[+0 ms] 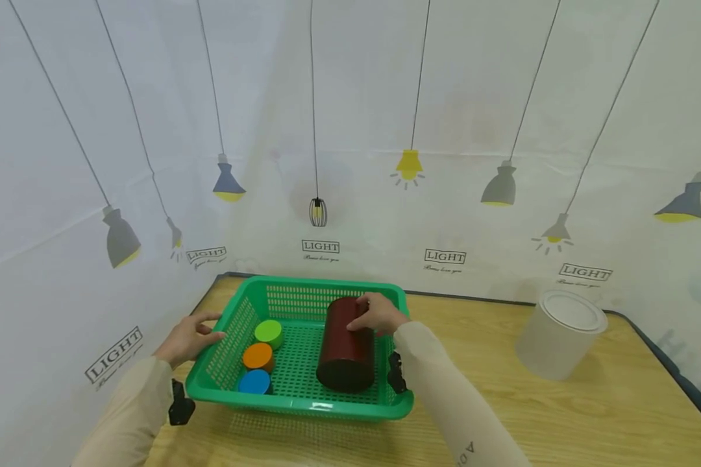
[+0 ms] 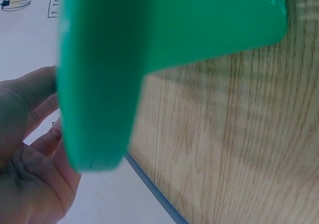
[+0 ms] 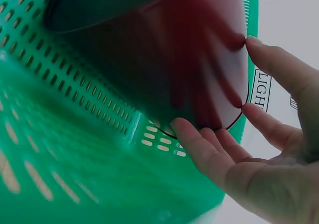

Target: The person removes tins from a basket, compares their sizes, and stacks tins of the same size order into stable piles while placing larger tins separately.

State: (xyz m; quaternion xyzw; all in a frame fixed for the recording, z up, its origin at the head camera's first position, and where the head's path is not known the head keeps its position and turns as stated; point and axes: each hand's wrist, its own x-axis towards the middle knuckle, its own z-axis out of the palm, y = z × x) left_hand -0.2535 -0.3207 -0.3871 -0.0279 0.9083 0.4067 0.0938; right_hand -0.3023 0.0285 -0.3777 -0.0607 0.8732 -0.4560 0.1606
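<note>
A dark red cylindrical canister (image 1: 343, 347) lies on its side in the right part of a green plastic basket (image 1: 292, 405), one round end facing me. My right hand (image 1: 380, 314) rests its spread fingertips on the canister's side near the far end, and the fingers mirror in its glossy surface in the right wrist view. The palm (image 3: 279, 179) stays off the canister. My left hand (image 1: 188, 337) is at the basket's left rim (image 2: 102, 84), fingers loosely bent beside it and nothing in the palm.
Along the basket's left side stand a green round block (image 1: 269, 333), an orange one (image 1: 259, 357) and a blue one (image 1: 255, 381). A white lidded can (image 1: 552, 344) stands to the right on the wooden table (image 1: 473, 402). A white printed sheet (image 1: 374, 194) hangs around the table.
</note>
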